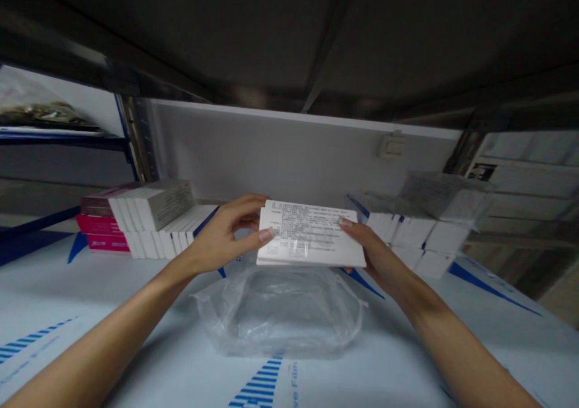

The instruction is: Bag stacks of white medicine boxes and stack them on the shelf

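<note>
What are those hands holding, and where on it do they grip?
A thin stack of printed white sheets, gripped at its side edges: the left hand on one, the right hand on the other.

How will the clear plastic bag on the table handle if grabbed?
Probably floppy: the clear plastic bag below the printed white pack lies slumped and creased, so it likely won't hold a shape. It looks thin and light, and may slide or crumple when pushed. Its loose corners seem the easiest places to pinch.
</note>
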Action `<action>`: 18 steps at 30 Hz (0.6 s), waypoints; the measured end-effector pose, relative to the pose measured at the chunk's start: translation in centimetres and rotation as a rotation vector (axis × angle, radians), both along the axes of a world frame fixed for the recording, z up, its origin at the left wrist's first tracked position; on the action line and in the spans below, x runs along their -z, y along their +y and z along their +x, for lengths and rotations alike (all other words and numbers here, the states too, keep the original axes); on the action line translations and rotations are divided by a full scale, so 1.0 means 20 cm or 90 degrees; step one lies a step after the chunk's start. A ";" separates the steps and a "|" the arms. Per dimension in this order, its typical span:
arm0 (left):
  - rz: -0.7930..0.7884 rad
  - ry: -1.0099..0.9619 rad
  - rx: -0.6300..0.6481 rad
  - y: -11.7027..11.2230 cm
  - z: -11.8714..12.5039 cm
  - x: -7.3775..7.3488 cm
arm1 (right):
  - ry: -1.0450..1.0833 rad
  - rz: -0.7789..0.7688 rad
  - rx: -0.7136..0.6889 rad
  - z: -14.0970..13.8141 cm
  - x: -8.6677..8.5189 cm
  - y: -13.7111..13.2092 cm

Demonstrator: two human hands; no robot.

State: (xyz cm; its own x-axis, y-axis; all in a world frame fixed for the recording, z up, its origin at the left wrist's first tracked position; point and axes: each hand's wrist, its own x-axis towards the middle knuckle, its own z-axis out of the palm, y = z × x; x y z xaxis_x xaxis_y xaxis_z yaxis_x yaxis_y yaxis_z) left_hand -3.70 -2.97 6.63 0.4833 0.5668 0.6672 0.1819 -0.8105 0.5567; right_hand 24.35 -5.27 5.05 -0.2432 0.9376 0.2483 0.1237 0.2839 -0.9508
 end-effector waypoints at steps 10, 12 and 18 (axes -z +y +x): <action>0.045 0.025 0.040 -0.03 -0.07 0.02 | -0.109 0.301 0.015 0.04 0.00 -0.01; 0.151 0.086 0.007 -0.04 -0.08 0.01 | -0.202 0.437 0.073 0.07 -0.01 -0.03; 0.322 0.195 -0.101 -0.07 -0.07 0.01 | -0.365 0.643 0.138 0.10 -0.04 -0.04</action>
State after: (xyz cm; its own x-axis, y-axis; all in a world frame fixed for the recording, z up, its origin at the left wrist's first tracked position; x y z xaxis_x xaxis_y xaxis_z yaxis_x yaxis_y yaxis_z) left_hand -5.19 -4.45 6.52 0.6319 0.2971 0.7159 0.4126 -0.9108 0.0138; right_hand 26.30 -6.16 5.82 -0.4207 0.4139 0.8073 0.5980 0.7957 -0.0963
